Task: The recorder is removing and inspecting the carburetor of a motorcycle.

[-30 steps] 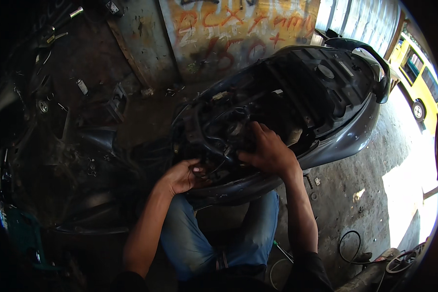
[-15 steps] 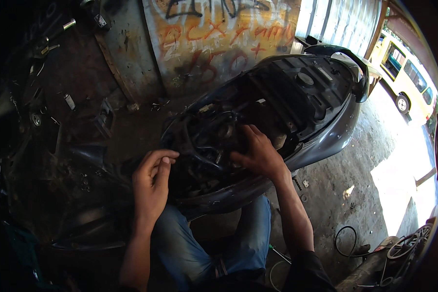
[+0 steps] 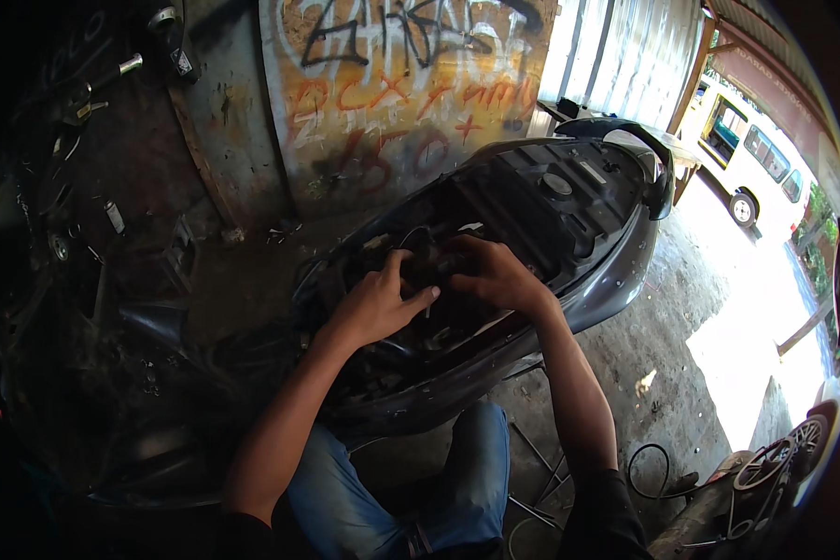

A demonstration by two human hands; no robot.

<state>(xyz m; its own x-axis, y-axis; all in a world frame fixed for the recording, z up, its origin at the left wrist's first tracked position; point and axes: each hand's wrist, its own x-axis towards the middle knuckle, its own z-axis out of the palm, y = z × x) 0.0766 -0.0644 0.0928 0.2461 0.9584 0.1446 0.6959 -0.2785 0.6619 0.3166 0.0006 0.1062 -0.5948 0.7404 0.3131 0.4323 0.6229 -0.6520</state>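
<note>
A dark scooter body without its seat stretches across in front of me, its engine bay uncovered. Over that bay my left hand curls its fingers around the near-left side of a dark engine part, thumb pointing right. From the other side my right hand grips the same part with bent fingers. Shadow and the fingers hide most of the part, so its exact kind does not show. A thin dark hose loops just beyond it. Behind the bay sits the black underseat tank cover with a round cap.
Dark body panels and a spray can lie on the left. A painted metal wall stands behind the scooter. Metal rods lie by my right knee, and a black hose and a wheel are at the lower right.
My left hand has moved right and inward from the bay's left edge to the dark part beside my right hand. The view has shifted slightly.
</note>
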